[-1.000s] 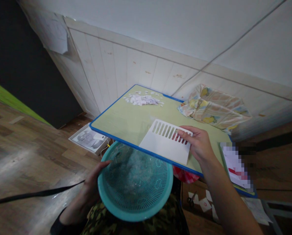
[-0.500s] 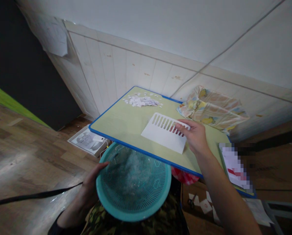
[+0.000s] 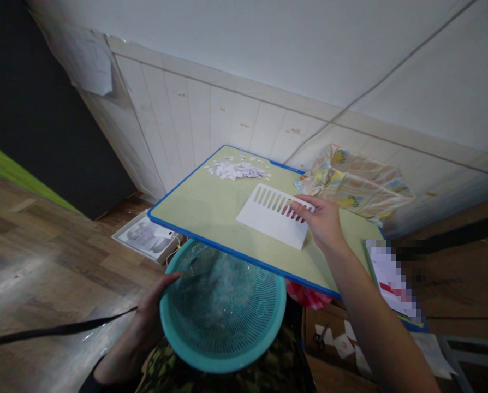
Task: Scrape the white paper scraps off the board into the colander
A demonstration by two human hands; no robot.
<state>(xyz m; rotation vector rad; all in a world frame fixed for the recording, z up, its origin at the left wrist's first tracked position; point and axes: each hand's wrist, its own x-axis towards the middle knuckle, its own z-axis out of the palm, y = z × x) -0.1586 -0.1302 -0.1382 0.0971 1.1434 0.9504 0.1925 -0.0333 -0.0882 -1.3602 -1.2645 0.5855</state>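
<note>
My right hand [image 3: 321, 218] grips the slotted edge of a flat white scraper [image 3: 274, 221], thumb on top. The scraper rests on or just above the light green tabletop [image 3: 195, 202]; I cannot tell whether it touches. Past it, towards the wall, lies a heap of small white paper scraps [image 3: 238, 169]. In my left hand [image 3: 162, 295] is the rim of a turquoise plastic basket [image 3: 223, 363], its thumb over the edge and its other fingers hidden. The basket sits on my lap, partly under the table's front edge, with whitish, see-through material in it.
Patterned cloth [image 3: 354, 180] lies at the table's back right, by the wall. A white box [image 3: 148, 234] stands on the floor at left. Scissors [image 3: 320, 339] and paper pieces [image 3: 344, 346] lie below at right. Red checked cloth [image 3: 307, 296] shows under the table edge.
My right hand has shifted the scraper slightly away from me, towards the wall. The basket, my left hand and the heap of scraps look almost unchanged.
</note>
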